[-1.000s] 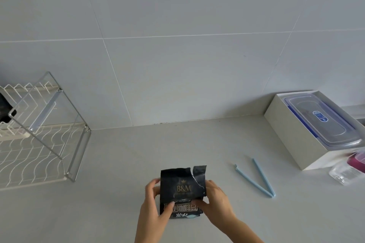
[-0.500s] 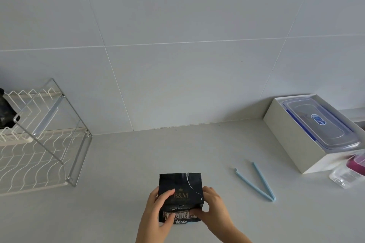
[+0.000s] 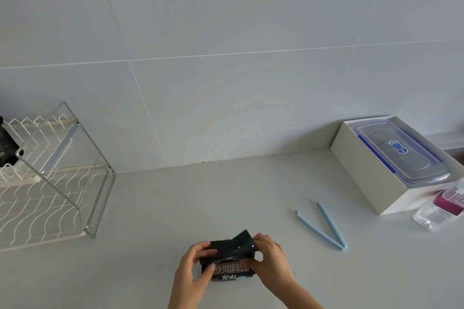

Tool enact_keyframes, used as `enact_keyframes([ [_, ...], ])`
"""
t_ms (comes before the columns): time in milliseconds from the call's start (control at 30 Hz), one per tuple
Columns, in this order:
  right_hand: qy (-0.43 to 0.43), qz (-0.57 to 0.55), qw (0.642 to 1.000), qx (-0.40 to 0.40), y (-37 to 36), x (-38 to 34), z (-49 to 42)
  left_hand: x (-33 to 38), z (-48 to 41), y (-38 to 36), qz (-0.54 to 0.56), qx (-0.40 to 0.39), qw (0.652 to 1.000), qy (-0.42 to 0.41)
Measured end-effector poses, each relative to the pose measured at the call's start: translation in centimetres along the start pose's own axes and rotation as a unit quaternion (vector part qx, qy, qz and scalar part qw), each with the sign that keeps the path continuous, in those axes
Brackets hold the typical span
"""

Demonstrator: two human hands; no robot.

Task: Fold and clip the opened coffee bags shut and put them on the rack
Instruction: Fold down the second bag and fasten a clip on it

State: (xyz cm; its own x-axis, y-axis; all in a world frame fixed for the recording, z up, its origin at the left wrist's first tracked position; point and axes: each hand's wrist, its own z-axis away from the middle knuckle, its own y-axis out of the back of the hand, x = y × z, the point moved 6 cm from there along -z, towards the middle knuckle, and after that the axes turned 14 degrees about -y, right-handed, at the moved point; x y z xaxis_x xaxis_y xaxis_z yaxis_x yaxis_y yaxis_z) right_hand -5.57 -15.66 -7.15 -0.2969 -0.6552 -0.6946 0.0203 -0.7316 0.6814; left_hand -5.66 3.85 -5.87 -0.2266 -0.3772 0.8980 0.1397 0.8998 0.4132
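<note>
A black coffee bag (image 3: pixel 229 262) with white lettering stands on the grey counter near the front edge. Its top flap is bent over toward me. My left hand (image 3: pixel 193 271) grips the bag's left side, fingers over the folded top. My right hand (image 3: pixel 270 262) pinches the right end of the fold. A light blue bag clip (image 3: pixel 324 229), spread open in a V, lies on the counter to the right of the bag. The white wire rack (image 3: pixel 62 193) stands at the left, with another dark bag (image 3: pixel 6 144) on its upper tier, cut off by the frame edge.
A white box (image 3: pixel 371 183) holding a clear lidded container (image 3: pixel 399 150) sits at the right against the tiled wall. A small clear bottle with a magenta label (image 3: pixel 444 207) lies in front of it. Bare counter separates the rack from the bag.
The bag's upright top has been folded down toward me, so the bag is now shorter. Both hands shifted up onto the fold.
</note>
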Motion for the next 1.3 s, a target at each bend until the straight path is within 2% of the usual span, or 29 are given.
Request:
enact_keyframes([
  [200,-0.035,-0.095,0.995,-0.016,0.4,0.3,0.0,-1.8,-0.4,-0.1,0.04,0.01,0.998,0.056],
  [300,-0.042,-0.158,0.986,-0.01,1.2,0.3,-0.3,-1.9,-1.1,0.0,0.035,0.006,0.998,0.042],
  [433,-0.029,-0.095,0.992,-0.078,0.7,-0.3,-0.8,-2.5,-1.3,-0.4,0.049,-0.027,0.996,0.063],
  [500,-0.055,-0.09,0.991,-0.079,0.3,0.3,-0.7,-3.0,-0.9,-0.8,0.077,-0.045,0.992,0.091],
  [600,-0.065,-0.084,0.992,-0.067,0.1,0.6,-0.8,-3.6,-0.4,-1.0,0.102,-0.025,0.988,0.117],
  [833,-0.079,-0.105,0.988,-0.077,-0.1,0.5,-1.8,-4.5,-1.5,-1.6,0.118,0.015,0.984,0.13],
  [967,-0.094,-0.189,0.975,-0.073,0.3,1.6,-2.5,-4.2,-1.7,-1.6,0.123,0.024,0.981,0.149],
  [1033,-0.092,-0.197,0.976,-0.021,1.8,3.2,-3.3,-4.5,-1.7,-1.5,0.128,0.022,0.979,0.159],
  [1067,-0.107,-0.203,0.973,0.035,3.2,4.7,-3.7,-4.7,-1.7,-1.5,0.128,0.024,0.978,0.162],
  [1167,-0.202,-0.241,0.915,0.254,9.1,10.7,-4.2,-5.1,-1.8,-1.4,0.126,0.034,0.978,0.165],
  [1200,-0.242,-0.221,0.9,0.288,10.9,12.9,-4.2,-5.3,-1.8,-1.5,0.127,0.034,0.977,0.167],
  [1233,-0.281,-0.187,0.897,0.285,12.3,15.1,-4.2,-5.4,-1.9,-1.6,0.129,0.034,0.976,0.17],
  [1300,-0.333,-0.074,0.921,0.19,13.1,18.2,-4.0,-5.6,-2.1,-1.5,0.132,0.037,0.975,0.173],
])
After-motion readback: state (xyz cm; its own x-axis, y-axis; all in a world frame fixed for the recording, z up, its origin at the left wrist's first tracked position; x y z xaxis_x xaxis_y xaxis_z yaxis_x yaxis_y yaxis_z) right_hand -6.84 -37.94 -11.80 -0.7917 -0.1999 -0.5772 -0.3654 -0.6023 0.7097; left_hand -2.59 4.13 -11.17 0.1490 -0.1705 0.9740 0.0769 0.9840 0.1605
